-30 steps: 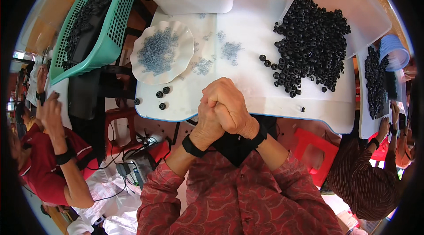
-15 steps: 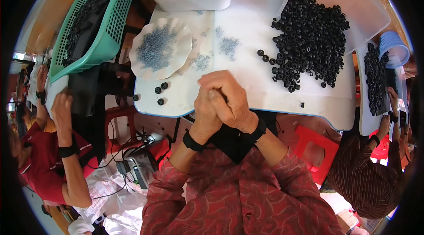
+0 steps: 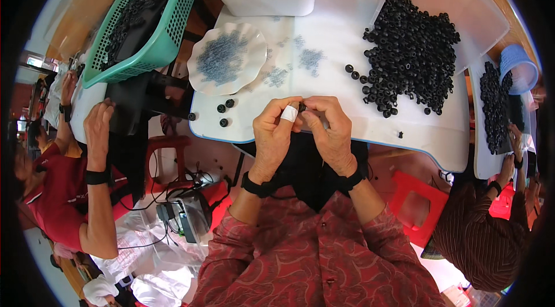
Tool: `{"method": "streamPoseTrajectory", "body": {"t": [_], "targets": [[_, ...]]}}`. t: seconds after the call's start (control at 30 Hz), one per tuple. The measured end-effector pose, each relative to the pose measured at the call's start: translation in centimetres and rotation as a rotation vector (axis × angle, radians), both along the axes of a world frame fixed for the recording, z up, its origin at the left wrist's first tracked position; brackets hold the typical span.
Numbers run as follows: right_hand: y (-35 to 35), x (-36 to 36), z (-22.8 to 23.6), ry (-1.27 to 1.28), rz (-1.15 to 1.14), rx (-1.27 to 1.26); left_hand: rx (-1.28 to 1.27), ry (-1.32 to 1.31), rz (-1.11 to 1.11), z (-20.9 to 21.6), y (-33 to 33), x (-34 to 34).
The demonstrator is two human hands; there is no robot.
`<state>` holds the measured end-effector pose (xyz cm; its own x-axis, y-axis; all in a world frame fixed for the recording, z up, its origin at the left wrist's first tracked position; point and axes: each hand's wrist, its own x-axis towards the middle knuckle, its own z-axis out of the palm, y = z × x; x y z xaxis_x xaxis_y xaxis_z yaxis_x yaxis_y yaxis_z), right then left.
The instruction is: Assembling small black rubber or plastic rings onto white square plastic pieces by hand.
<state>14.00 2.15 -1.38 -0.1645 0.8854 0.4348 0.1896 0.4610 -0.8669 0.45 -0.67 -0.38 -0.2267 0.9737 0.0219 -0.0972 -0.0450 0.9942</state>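
Head view: small black piece (image 3: 302, 108), partly hidden.

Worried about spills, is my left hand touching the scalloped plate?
Apart: the head view shows white tabletop between your left hand and the scalloped plate.

I see small round black parts (image 3: 411, 56), a white wavy-rimmed plate (image 3: 255, 56), a green lattice-sided plastic basket (image 3: 144, 54), a red swirl-patterned shirt (image 3: 324, 252)

A red button-front shirt (image 3: 300, 255) carries a paler swirling, leaf-like pattern, its small dark buttons (image 3: 324, 225) running down the middle. Broad black wristbands (image 3: 258, 186) circle both wrists; white wrapping (image 3: 289, 113) bands one digit of the left hand (image 3: 272, 140).
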Motion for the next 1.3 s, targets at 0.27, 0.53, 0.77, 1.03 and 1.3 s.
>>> {"method": "streamPoseTrajectory", "body": {"t": [0.27,0.53,0.77,1.03,1.3], "targets": [[0.0,0.0,-0.7,0.139,0.038,-0.039,0.036,-0.099,-0.048,0.4,-0.7,0.1],[-0.7,-0.6,-1.0,0.070,-0.089,0.102,0.060,-0.067,0.000,-0.1,-0.6,1.0],[-1.2,-0.7,-0.5,-0.013,-0.302,0.318,-0.020,-0.151,0.047,1.0,0.0,2.6],[-0.3,2.9,-0.3,-0.183,-0.302,0.485,-0.159,-0.258,-0.011,3.7,3.8,1.2],[-0.7,3.7,-0.7,-0.215,-0.252,0.406,0.178,-0.387,-0.010,11.5,17.6,-2.3]]}}
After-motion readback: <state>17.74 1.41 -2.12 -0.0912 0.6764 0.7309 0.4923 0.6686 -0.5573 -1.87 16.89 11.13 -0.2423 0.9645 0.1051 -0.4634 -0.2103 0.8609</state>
